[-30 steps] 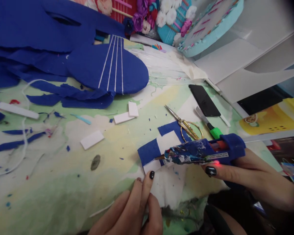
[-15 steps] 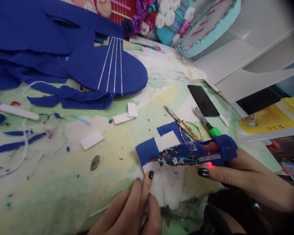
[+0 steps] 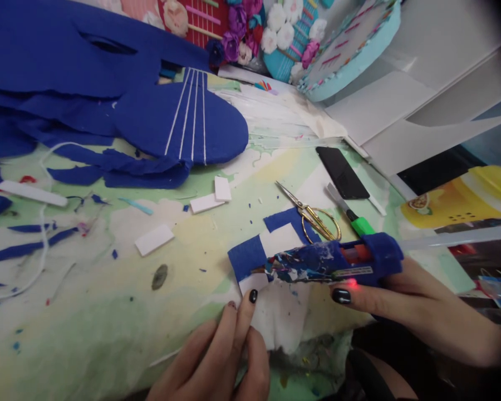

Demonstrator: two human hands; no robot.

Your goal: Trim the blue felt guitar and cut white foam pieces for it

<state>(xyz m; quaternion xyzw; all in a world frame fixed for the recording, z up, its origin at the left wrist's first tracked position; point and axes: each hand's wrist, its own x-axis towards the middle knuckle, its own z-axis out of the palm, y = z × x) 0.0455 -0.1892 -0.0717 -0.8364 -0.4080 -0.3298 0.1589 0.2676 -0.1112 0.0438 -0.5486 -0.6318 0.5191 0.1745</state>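
Observation:
My right hand is wrapped around a blue hot glue gun, its barrel smeared with dried glue and scraps and a red light glowing near the thumb. The nozzle touches, or is very close to, a small piece of white card partly covered by blue paper. At the near edge of that card, my left hand holds it with curled fingers, the tips pressed against it. White paper lies beneath the glue gun. A clear glue stick sticks out of the gun's back.
Gold-handled scissors, a green-handled knife and a black phone lie beyond the gun. White card pieces and blue scraps dot the table. A blue guitar-shaped piece with white strings lies at the back left. A yellow container stands right.
The whole view has shifted slightly. Both hands, the glue gun and the card keep nearly the same positions relative to each other.

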